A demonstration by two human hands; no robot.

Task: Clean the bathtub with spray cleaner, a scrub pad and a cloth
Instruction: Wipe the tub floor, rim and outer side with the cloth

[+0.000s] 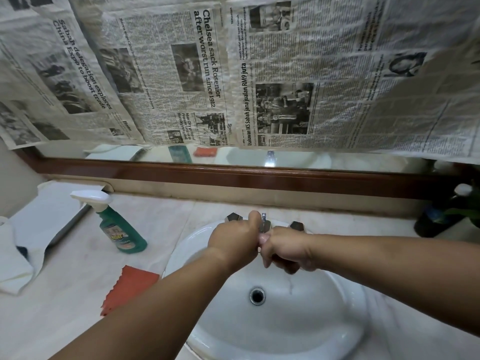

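Both my hands meet over the white sink basin [345,320], just under the tap [264,224]. My right hand [288,252] is closed around a dark wet thing, apparently the scrub pad [287,267], and water trickles from it into the basin. My left hand [233,241] is curled against the right one with its thumb raised by the tap; what its fingers hold is hidden. On the counter to the left stands a green spray bottle [122,232] with a white trigger. An orange-red cloth [128,288] lies flat near the basin's left rim.
A white towel [18,261] is heaped at the counter's left edge. Two tap handles [233,217] flank the spout, and the drain [257,295] is open. A dark vase with a plant [436,220] stands at the right. Newspaper [233,74] covers the mirror.
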